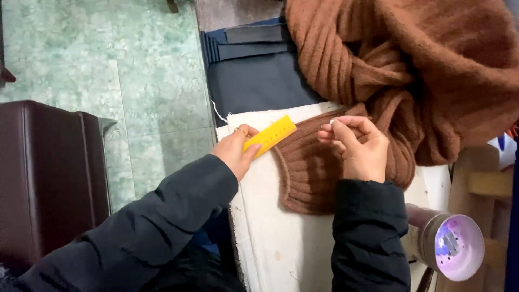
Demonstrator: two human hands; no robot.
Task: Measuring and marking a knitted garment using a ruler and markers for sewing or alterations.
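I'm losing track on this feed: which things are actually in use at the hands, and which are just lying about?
In use:
left hand pressing the yellow ruler
right hand pinching something small and white at the brown knit garment
white padded board under them

Lying about:
folded dark blue fabric
tape roll
brown leather seat

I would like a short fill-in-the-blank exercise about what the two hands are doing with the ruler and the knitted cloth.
1. The left hand presses a ruler of ____ colour onto the cloth.
2. The right hand pinches a small white thing above the ____ knitted garment.
3. The garment's ribbed edge lies on a ____ padded board.
4. Both arms wear ____ sleeves.

Missing words: yellow; brown; white; black
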